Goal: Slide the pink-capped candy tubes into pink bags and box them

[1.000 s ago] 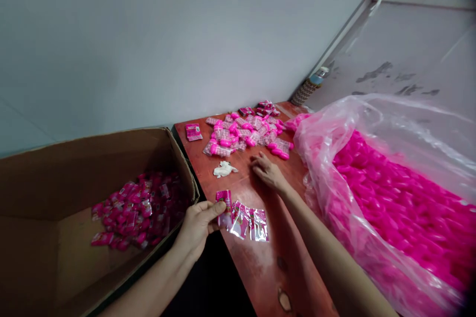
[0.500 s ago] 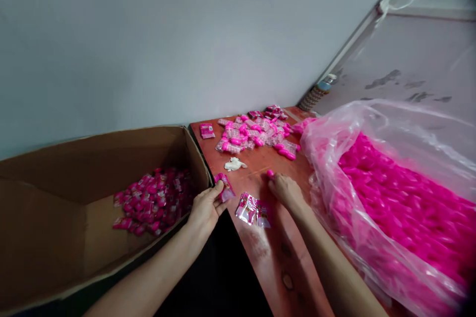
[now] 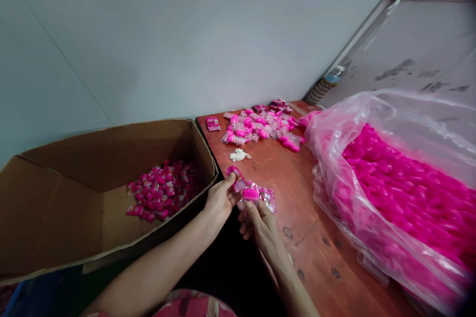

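My left hand (image 3: 219, 203) pinches a small pink printed sachet (image 3: 235, 177) at the near left edge of the reddish table (image 3: 316, 237). Close beside it, my right hand (image 3: 260, 220) holds a bright pink plastic capsule (image 3: 251, 194) at its fingertips, just in front of a few more empty sachets (image 3: 266, 195) lying on the table. The two hands nearly touch. Further back on the table lies a heap of filled sachets and pink capsules (image 3: 260, 126).
An open cardboard box (image 3: 74, 208) with several filled pink packets (image 3: 163, 188) stands left of the table. A big clear plastic bag (image 3: 390, 193) full of pink capsules fills the right side. A crumpled white scrap (image 3: 239, 155), a lone sachet (image 3: 212, 123) and a bottle (image 3: 327, 84) lie further back.
My right hand has picked up a pink capsule and drawn back toward my left hand. My left hand has lifted its sachet up off the table edge.
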A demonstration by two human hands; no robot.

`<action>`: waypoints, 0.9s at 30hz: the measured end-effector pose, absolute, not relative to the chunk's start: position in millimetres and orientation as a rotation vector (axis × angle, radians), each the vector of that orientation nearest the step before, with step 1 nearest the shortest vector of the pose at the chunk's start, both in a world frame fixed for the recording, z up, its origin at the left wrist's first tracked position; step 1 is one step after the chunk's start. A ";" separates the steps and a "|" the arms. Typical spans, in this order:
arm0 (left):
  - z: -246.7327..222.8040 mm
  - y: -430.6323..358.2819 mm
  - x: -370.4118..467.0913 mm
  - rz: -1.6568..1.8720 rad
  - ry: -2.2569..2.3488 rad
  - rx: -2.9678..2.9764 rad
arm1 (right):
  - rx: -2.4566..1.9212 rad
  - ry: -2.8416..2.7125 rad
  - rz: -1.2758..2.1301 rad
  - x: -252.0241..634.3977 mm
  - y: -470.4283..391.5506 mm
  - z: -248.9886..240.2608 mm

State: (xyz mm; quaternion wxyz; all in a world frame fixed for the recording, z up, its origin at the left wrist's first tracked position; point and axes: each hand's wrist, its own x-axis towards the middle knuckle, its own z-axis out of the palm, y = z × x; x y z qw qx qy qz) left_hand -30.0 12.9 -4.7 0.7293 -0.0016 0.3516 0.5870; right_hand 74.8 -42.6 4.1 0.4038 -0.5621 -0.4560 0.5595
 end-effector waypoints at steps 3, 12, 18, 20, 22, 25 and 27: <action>-4.9 8.7 -27.4 1.296 0.765 0.036 | -1.406 -1.150 1.398 72.9 -41.1 1.7; -4.8 8.5 -27.3 1.297 0.805 0.030 | -1.388 -1.106 1.396 69.0 -43.4 4.9; 1.6 2.0 -24.1 1.255 0.773 0.161 | -1.358 -1.086 1.433 69.0 -42.0 2.4; 4.2 0.3 -25.0 1.230 0.768 0.230 | -1.300 -1.080 1.502 69.7 -41.3 1.4; 6.2 -0.4 -26.8 1.190 0.743 0.311 | -1.229 -1.071 1.561 70.8 -40.8 0.1; 6.1 -0.8 -29.1 1.117 0.680 0.435 | -1.229 -1.097 1.496 71.8 -40.4 -3.0; 3.8 -1.0 -29.4 1.068 0.668 0.491 | -1.285 -1.152 1.397 71.8 -40.8 -5.3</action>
